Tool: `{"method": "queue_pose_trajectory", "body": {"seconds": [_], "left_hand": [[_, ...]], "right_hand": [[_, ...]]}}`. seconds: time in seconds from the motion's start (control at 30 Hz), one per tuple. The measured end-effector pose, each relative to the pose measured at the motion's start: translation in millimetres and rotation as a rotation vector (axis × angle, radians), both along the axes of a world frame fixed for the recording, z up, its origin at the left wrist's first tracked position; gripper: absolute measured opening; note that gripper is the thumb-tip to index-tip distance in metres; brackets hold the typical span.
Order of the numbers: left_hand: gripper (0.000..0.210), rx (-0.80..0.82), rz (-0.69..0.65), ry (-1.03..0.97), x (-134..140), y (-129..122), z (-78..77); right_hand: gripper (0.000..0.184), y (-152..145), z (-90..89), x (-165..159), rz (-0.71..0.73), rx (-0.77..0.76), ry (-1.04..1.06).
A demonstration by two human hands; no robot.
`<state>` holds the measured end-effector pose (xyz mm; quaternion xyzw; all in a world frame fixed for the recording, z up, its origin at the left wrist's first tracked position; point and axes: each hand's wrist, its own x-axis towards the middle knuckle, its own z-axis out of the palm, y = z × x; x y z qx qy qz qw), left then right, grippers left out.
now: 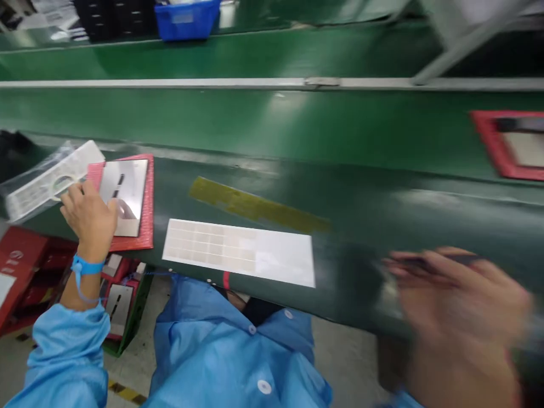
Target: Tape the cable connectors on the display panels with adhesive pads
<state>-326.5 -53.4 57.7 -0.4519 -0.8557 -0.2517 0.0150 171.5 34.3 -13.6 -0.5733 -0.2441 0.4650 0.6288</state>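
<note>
My left hand [89,215], with a blue wrist strap [87,266], rests at the left edge of a pink-red foam pad [147,226]. Its fingers are apart, and I see nothing held in them. On that pad lies a shiny silver panel [135,175] with a dark slot. Just beyond the fingertips is a white strip in clear plastic [38,190], a pale ring on it. Over at the right, my right hand [463,300] is smeared by motion, its fingers closed on a thin dark tool [414,263] whose kind I cannot make out.
A white label sheet [284,258] with rows of pale stickers lies before me, below a yellow tape strip [255,204]. Another red tray [495,144] sits at the far right. A blue bin [187,20] stands at the back. Red boxes [25,255] are lower left.
</note>
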Motion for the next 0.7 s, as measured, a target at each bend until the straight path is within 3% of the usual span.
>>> {"method": "queue_pose_trajectory", "body": {"seconds": [0.07,0.2,0.27,0.33,0.47,0.6,0.7], "left_hand": [[0.042,0.005,-0.228,0.052,46,23,-14.6],[0.033,-0.096,-0.821,0.069,146,77,-50.8],[0.034,-0.129,-0.985,0.117,180,96,-62.0],[0.035,-0.153,-1.037,0.171,199,107,-66.2],[0.036,-0.178,-0.989,0.250,203,109,-59.2],[0.033,-0.181,-0.907,0.352,214,108,-44.9],[0.032,-0.141,-0.933,0.334,240,117,-43.3]], "right_hand": [[0.036,-4,2.3,-18,0.107,0.041,-0.034],[0.047,2,-8.1,-64,0.300,0.089,-0.079],[0.046,10,-10.9,-69,0.328,0.112,-0.106],[0.044,21,-10.9,-60,0.309,0.152,-0.138],[0.041,57,-12.9,-27,0.291,0.243,-0.216],[0.045,96,-24.5,-13,0.394,0.258,-0.205],[0.050,109,-30.1,-9,0.449,0.259,-0.192]]}}
